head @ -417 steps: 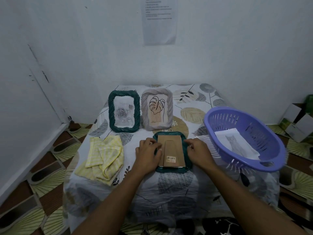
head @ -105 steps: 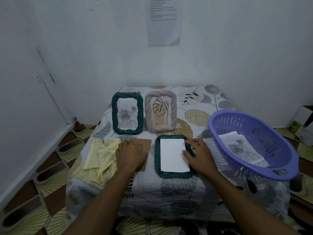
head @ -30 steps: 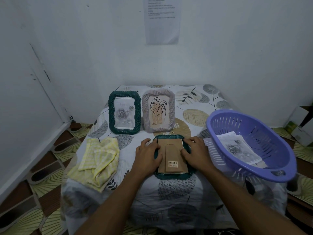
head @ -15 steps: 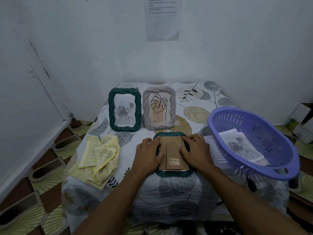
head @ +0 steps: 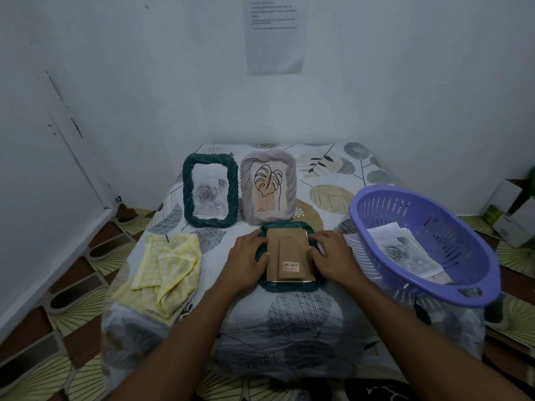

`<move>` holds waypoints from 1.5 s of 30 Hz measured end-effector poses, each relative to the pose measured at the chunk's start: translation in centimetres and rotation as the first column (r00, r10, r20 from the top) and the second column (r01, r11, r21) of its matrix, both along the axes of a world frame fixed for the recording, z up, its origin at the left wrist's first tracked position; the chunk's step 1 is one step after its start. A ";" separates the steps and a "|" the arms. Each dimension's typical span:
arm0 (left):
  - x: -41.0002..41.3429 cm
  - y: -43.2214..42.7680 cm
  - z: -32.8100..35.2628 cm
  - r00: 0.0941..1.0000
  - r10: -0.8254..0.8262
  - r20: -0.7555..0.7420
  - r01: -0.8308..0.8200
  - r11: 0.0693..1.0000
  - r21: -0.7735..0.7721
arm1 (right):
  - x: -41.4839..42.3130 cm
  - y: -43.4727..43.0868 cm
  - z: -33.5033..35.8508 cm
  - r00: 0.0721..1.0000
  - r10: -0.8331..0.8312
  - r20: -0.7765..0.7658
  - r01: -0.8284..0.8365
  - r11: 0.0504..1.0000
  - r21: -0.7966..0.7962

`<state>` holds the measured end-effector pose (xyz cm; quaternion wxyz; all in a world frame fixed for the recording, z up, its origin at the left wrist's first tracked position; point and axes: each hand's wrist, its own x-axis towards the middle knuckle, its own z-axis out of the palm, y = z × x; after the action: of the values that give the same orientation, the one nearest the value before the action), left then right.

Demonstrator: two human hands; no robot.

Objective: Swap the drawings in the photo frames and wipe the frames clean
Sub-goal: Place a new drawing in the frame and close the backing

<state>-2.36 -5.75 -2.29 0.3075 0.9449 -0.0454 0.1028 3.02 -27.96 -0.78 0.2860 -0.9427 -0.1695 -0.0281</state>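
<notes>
A dark green frame (head: pixel 289 286) lies face down at the middle of the table, its brown backing board (head: pixel 288 256) in place. My left hand (head: pixel 246 257) presses on the frame's left edge and my right hand (head: pixel 333 257) on its right edge, fingers reaching onto the board. Behind it stand a second green frame (head: pixel 210 193) with a rose drawing and a grey frame (head: pixel 268 191) with a leaf drawing. A yellow checked cloth (head: pixel 165 273) lies crumpled at the left.
A purple plastic basket (head: pixel 419 244) at the table's right holds loose drawings (head: pixel 405 253), a rose on top. The small table has a leaf-print cover (head: pixel 298 322). White walls close in behind and left. Cardboard boxes (head: pixel 509 215) sit on the floor at far right.
Since 3.5 s ago the backing board has gone from beside the frame onto it, covering the white paper. Over the last second both hands have stayed pressing at the frame's sides.
</notes>
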 end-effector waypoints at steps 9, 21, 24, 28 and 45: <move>-6.4 -0.8 -0.8 0.995 0.085 0.045 -0.083 0.996 -0.040 | -6.2 -2.5 -1.4 0.990 0.019 0.137 -0.031 0.996 0.083; -6.4 -0.9 -0.6 0.994 0.109 0.029 -0.103 0.982 -0.161 | -7.3 -2.7 -1.1 0.996 -0.011 0.084 -0.004 0.985 0.173; -6.3 -0.8 -0.7 0.996 0.085 0.019 -0.082 0.985 -0.151 | -7.5 -2.5 -0.7 0.996 -0.010 0.092 -0.006 0.985 0.171; -6.3 -0.8 -0.9 0.997 0.061 0.037 -0.056 0.992 -0.116 | -7.7 -2.5 -0.5 0.995 0.003 0.103 -0.021 0.984 0.175; -6.0 -0.5 -1.4 0.999 0.040 0.029 -0.038 0.996 -0.084 | -7.5 -2.9 -0.7 0.981 0.098 0.166 -0.126 0.978 0.167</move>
<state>-8.37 -6.24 -3.69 0.3438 0.9303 -0.0274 0.1251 -4.52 -30.88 -1.52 0.3555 -0.8973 -0.2415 -0.1009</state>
